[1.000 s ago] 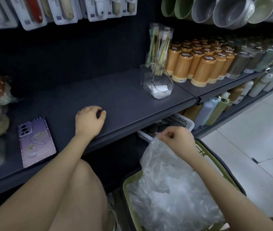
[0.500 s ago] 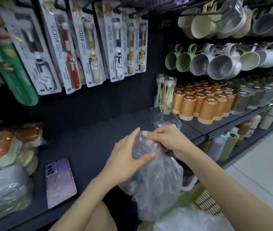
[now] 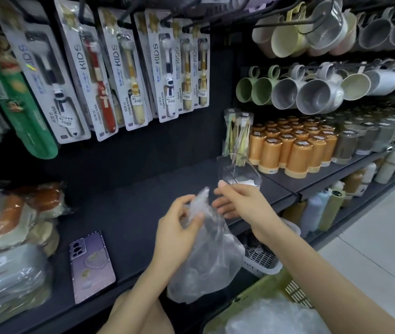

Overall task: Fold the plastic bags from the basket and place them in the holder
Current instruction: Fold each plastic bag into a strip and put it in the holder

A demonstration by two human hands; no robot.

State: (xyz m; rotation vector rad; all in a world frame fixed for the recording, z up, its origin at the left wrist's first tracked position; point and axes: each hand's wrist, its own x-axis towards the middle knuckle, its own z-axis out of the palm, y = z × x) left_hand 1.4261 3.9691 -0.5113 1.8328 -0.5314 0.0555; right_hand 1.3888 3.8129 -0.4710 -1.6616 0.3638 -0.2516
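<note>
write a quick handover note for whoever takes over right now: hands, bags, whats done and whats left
Left hand: grips one clear plastic bag near its top; the bag hangs unfolded.
Right hand: open, beside the bag's top, not clearly touching it.
Basket: lower right, with more bags in it.
Holder: clear, on the shelf just behind the hands, something white in it.
Done: one bag is out of the basket.
Left: fold this bag, put it in the holder, then do the rest.
</note>
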